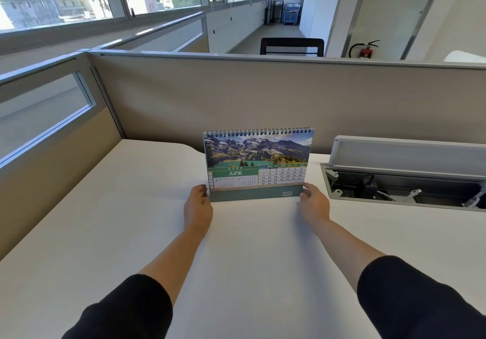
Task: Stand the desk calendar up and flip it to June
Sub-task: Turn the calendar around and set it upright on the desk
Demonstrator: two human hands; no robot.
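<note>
The desk calendar (pixel 257 165) stands upright on the white desk (pixel 131 220), spiral binding on top. Its front page shows a mountain photo and the word JUNE on a green band. My left hand (pixel 197 208) rests against the calendar's lower left corner, fingers curled at the base edge. My right hand (pixel 314 202) touches the lower right corner, thumb on the front of the base. Both hands appear to hold the base lightly; the fingers behind it are hidden.
A beige cubicle partition (pixel 263 96) rises just behind the calendar. To the right an open cable hatch (pixel 405 181) in the desk holds plugs and cables, its grey lid tilted up. A glazed side partition (pixel 47 117) bounds the desk's left.
</note>
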